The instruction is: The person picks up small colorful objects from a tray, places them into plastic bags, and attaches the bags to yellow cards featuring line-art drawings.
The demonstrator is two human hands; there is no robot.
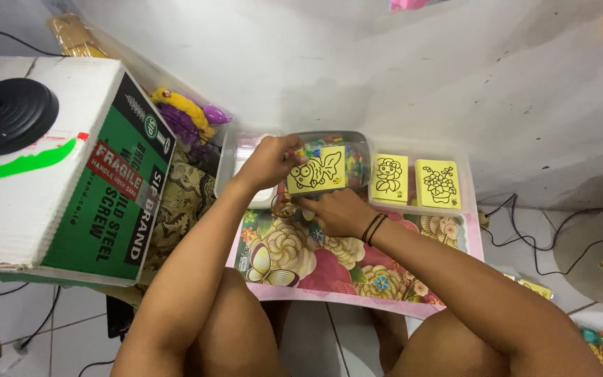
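1. Gripping the yellow fish card by its upper left edge, the left hand pinches it between thumb and fingers and holds it upright, just in front of the clear tub of coloured bits.
2. The right hand sits directly below the fish card, its fingers curled at the card's lower edge; whether they pinch the card or only touch it cannot be told. Dark bands circle the wrist.
3. Behind the fish card, the clear tub stands partly hidden by it, its many small coloured pieces showing through the wall.
4. To the right of the fish card, a white tray holds two more yellow cards lying flat: a flower-face card nearer, and a bunched-flower card beyond it.
5. To the left of the fish card, a second clear tub lies under the left wrist.
6. Below the fish card, a low table with a floral top carries the tubs and the tray.
7. Far left of the fish card, a green and white cardboard box stands with a black round base on top; purple and yellow soft toys lie between the box and the second tub.
8. Right of the tray, black cables trail across the white floor.
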